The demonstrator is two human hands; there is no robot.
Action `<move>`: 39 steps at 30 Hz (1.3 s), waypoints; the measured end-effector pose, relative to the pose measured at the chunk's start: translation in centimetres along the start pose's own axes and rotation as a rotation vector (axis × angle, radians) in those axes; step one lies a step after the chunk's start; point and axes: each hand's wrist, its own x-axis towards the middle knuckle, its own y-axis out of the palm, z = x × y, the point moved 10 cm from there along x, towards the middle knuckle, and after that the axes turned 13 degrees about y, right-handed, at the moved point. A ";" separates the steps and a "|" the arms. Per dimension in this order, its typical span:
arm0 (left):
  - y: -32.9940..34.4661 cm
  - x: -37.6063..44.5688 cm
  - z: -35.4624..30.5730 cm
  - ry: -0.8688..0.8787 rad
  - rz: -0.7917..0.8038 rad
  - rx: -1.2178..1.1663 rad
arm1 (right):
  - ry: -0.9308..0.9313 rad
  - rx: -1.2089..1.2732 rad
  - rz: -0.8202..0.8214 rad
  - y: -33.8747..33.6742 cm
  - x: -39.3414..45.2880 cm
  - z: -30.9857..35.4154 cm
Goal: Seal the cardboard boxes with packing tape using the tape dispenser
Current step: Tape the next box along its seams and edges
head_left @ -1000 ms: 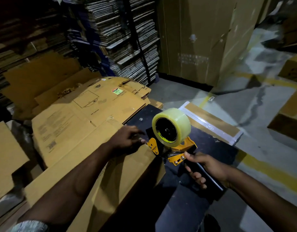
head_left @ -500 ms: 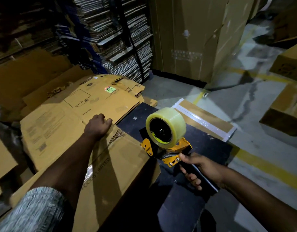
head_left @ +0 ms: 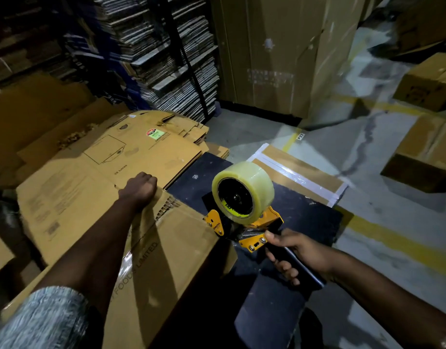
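The left hand (head_left: 138, 188) has moved from beside the tape dispenser (head_left: 242, 205) to grip the flattened box (head_left: 151, 248), farther from it. The right hand (head_left: 298, 253) grips the dispenser's handle; taping looks imminent.

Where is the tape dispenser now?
In the head view, right of centre: the right hand holds the tape dispenser over the black surface, beside the flattened box.

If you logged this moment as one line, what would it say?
right hand: grips tape dispenser handle | left hand: fingers curled at far edge of flattened box | dispenser off the box | taping not yet begun
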 end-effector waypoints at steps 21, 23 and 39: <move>3.6 -10.0 -15.5 0.618 0.073 -0.197 | -0.012 -0.046 -0.010 0.2 -0.5 0.1; 3.2 -10.4 -16.1 0.651 0.044 -0.184 | -0.006 -0.044 -0.007 0.1 -0.9 -0.6; 4.4 -12.8 -19.6 0.730 0.135 -0.205 | -0.037 -0.028 -0.018 -0.7 -2.4 -4.2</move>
